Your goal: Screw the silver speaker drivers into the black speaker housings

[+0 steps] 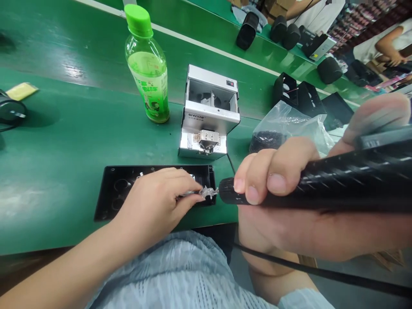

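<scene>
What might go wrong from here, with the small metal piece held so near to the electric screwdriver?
The small metal part, pinched in the left hand, sits almost at the tip of the black electric screwdriver in the right hand. It might slip and fall onto the black plastic panel, or the tool might catch the left fingers. The cord across the right forearm could also snag and pull the tool.

Right edge cuts off the electric screwdriver.
</scene>
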A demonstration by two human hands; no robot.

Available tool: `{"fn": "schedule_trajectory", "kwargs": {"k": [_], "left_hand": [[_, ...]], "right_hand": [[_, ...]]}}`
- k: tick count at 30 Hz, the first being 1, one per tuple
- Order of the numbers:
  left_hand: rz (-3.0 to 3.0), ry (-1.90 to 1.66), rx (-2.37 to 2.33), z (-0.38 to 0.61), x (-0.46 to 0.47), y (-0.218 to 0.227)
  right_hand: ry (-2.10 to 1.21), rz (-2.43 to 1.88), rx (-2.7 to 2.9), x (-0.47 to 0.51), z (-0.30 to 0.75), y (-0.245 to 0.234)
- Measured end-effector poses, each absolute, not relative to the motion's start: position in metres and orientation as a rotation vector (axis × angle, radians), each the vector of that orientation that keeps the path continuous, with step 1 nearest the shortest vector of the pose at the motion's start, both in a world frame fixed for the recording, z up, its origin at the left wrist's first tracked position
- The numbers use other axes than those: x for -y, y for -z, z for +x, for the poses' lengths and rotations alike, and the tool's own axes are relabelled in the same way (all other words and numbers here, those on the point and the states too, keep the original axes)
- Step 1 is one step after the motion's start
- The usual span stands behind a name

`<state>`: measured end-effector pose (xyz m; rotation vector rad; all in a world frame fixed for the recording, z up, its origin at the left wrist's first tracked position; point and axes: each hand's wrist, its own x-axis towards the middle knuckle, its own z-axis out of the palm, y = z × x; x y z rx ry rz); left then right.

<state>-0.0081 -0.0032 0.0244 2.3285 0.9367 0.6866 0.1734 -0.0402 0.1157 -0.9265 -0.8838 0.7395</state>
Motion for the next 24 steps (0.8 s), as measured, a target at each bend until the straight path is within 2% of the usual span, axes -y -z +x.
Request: {"fn": "schedule_trajectory", "kwargs": {"k": [3,10,24], "left_hand": [[2.412,-0.634,-1.077,-0.016,0.002,-0.021],[2.629,-0.126,-1.115,-0.027,-0.002,-0.015],[2.601,-0.131,-1.159,-0.02,-0.006,-0.011]], "right_hand": [[-0.779,-0.875,0.924,0.044,0.176,-0.102],[-0.89,-0.758,0.964,0.044,0.178,-0.054],[-0.83,-0.838,0.953,0.041,0.172,-0.037]]}}
